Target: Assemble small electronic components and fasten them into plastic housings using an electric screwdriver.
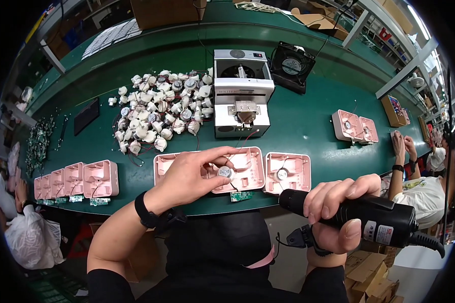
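Observation:
My left hand [197, 174] reaches over a pink plastic housing [255, 159], its thumb and fingers curved round a small round motor [225, 172] with a silver face. A green circuit board [241, 196] lies at this housing's near edge. My right hand [338, 207] is wrapped around a black corded electric screwdriver [374, 219], held in the air with its front end pointing left. That front end is close to another pink housing [305, 160], which has a round motor [281, 174] seated in it. A further pink housing [162, 162] is partly hidden behind my left hand.
A heap of white motors [156, 108] with wires lies beside a white-and-grey machine [242, 96]. Behind it stands a black fan [291, 66]. Several pink housings [100, 177] line the left edge; others [345, 129] sit right. Other people work at both ends.

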The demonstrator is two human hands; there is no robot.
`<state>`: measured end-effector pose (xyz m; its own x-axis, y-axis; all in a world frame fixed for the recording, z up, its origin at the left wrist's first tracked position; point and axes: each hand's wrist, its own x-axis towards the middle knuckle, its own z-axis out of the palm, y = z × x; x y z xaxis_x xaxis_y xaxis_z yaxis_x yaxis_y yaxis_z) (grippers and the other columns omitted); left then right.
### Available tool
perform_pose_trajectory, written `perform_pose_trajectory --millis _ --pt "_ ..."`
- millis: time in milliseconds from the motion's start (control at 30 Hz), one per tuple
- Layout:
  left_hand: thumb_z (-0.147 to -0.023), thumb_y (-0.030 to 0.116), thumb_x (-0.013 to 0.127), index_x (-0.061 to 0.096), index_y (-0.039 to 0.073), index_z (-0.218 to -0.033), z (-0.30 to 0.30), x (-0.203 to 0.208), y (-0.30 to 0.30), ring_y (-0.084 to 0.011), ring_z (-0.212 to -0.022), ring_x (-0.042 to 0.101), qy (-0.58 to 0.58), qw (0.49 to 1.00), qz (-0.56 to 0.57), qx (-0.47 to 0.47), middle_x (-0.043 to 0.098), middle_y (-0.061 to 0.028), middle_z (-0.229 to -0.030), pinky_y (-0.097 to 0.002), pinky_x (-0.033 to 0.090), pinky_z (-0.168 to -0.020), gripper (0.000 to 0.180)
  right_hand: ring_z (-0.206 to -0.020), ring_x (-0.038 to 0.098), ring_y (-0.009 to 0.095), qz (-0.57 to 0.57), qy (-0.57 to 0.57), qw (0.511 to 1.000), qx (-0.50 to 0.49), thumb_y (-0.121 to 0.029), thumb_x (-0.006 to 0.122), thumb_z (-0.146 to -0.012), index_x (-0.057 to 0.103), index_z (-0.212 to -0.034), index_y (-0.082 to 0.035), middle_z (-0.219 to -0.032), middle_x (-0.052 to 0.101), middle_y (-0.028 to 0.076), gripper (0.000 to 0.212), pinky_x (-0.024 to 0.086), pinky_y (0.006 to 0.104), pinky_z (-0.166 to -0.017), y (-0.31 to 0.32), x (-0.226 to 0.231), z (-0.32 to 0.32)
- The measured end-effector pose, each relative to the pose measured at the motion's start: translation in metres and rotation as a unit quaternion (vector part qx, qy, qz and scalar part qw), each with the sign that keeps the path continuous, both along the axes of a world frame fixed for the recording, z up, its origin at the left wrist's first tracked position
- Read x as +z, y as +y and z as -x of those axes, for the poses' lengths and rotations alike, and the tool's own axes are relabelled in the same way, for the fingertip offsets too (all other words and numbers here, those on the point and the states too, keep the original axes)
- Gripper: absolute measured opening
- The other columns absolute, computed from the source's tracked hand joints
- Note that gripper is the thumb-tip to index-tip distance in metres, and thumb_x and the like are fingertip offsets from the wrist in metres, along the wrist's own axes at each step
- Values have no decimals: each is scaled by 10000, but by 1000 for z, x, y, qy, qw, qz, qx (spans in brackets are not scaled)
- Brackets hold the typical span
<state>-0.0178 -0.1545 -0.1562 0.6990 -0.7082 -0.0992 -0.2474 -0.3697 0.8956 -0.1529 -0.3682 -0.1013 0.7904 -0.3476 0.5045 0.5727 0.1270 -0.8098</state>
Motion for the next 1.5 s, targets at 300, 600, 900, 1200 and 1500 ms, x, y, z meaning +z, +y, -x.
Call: perform_pose_trajectory --millis 300,600,900,1200,1500 --pt "-728 92 798 595 108 -1316 -3 -34 -11 -297 -920 666 -373 927 -30 -36 689 -128 -1044 -359 551 -765 622 -475 503 164 3 -2 1000 4 -375 723 -878 398 -1079 -95 -691 506 45 474 471 321 -473 -2 0 -4" --pt "-761 84 765 491 83 -1381 4 -33 -17 -313 -981 649 -313 941 -120 -43 635 -129 -1104 -378 543 -818 678 -680 576 151 -57 -17 992 107 -19 715 -855 383 -1128 -39 -802 578 88 430 511 311 -645 14 -30 -51" --pt "-763 75 720 512 74 -1348 2 -43 -13 -316 -940 656 -338 938 -72 -31 626 -126 -1080 -387 544 -812 620 -547 501 169 61 18 996 69 -99 625 -897 402 -1096 -45 -732 536 106 303 482 324 -546 35 -54 -86" --pt "-800 91 663 540 81 -1288 -3 -50 -13 -310 -900 665 -336 940 -55 -23 636 -114 -1048 -393 547 -776 503 -537 500 169 151 27 987 54 -56 625 -888 408 -1073 -35 -719 538 104 287 493 327 -544 40 -61 -96" --pt "-790 116 706 530 89 -1317 1 -47 -12 -296 -856 664 -375 921 -101 -5 636 -110 -1017 -379 550 -743 556 -544 527 182 25 4 997 71 -80 590 -917 436 -1112 -20 -726 553 112 256 493 332 -552 35 -32 -89"
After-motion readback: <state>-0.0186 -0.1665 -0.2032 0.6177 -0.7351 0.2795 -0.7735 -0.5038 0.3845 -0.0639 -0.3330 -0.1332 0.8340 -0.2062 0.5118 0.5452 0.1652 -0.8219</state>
